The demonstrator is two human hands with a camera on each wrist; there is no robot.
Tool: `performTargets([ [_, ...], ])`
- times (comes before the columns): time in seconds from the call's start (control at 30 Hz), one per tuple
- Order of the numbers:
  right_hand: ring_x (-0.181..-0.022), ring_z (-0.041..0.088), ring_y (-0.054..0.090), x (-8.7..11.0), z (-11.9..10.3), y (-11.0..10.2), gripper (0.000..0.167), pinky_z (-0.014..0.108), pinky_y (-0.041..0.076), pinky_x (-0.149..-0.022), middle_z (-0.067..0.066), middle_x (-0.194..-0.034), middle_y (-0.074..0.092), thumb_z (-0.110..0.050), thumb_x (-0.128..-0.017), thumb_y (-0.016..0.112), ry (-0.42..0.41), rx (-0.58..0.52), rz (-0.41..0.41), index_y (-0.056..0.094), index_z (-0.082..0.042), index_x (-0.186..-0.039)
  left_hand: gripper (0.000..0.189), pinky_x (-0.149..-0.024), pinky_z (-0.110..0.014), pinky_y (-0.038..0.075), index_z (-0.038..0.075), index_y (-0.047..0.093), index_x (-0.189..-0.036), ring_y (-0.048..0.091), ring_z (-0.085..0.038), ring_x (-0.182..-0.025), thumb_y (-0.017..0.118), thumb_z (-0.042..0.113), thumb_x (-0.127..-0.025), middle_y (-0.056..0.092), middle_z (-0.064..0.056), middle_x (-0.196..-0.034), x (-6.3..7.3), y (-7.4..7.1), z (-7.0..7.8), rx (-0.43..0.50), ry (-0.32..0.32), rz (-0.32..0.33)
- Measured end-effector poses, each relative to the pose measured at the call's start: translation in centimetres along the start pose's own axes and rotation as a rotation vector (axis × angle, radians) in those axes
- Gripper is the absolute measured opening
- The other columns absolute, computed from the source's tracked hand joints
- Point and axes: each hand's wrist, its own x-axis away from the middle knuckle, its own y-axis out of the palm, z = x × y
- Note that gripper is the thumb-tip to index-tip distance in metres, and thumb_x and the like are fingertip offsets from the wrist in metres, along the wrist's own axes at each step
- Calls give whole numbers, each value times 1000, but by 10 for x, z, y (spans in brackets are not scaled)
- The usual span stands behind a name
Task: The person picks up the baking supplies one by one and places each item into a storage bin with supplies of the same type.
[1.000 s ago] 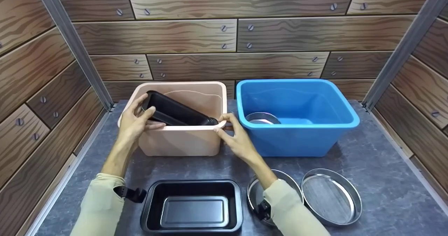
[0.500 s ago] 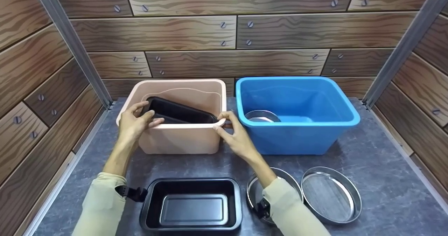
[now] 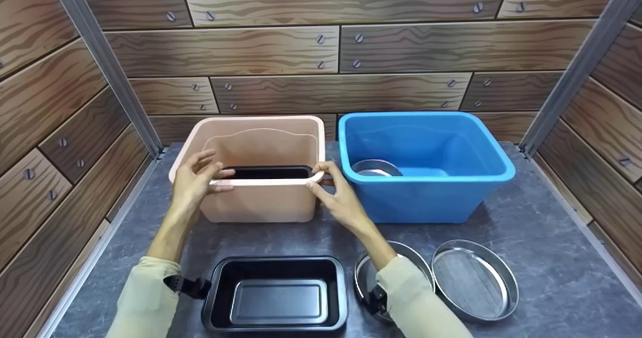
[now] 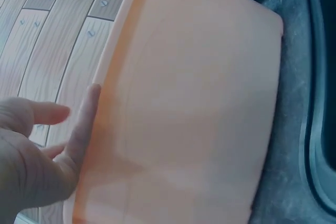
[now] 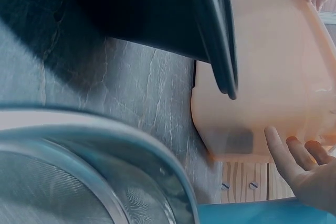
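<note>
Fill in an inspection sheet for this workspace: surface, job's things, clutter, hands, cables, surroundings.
Surface: dark grey, mottled tabletop.
Job's things: peach bin upright; black pan inside, mostly hidden by the near rim.
Clutter: wider black pan in front; two round metal trays, one partly under the right sleeve; blue bin holding a round metal piece.
Hands: left hand at the peach bin's near rim, fingers relaxed; right hand pinches its near right corner.
Cables: nothing seen.
Surroundings: wood-plank-patterned walls, grey corner posts.
</note>
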Motion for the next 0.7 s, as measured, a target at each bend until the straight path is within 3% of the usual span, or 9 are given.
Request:
performTargets([
  [0.17,-112,28,62,0,0,0,29,50,60,-69,7,-120,59,-16,-101,68,0,0,2,55,-8,-125,48,-83,-40,64,-4,42,-152,71,-26,-116,54,3,-107,49,-16,-152,7,-9,-8,93,72,-48],
  [0.33,-112,26,63,1,0,0,29,61,59,-73,7,-120,60,-17,-101,69,21,-12,3,56,-9,-126,44,-84,-42,64,-6,48,-148,69,-32,-119,56,6,-107,65,-6,-139,11,-21,-13,163,118,-72],
  [0.43,-112,25,63,0,1,0,28,53,61,-71,7,-120,60,-19,-101,69,30,-7,0,57,-12,-126,42,-84,-43,64,-6,52,-146,71,-33,-116,57,8,-107,69,-5,-134,15,-28,-15,174,135,-82],
  [0.57,-111,25,63,0,2,0,28,36,60,-66,7,-119,60,-18,-101,69,24,0,3,57,-13,-125,37,-83,-44,64,-6,57,-141,72,-32,-113,57,8,-107,68,-13,-135,22,-36,-20,169,155,-93],
  [0.7,-108,25,64,0,3,0,28,33,58,-64,8,-117,61,-16,-101,70,9,-14,9,57,-11,-125,36,-84,-44,64,-8,57,-140,73,-33,-110,56,6,-106,65,-23,-136,28,-44,-25,173,166,-127],
])
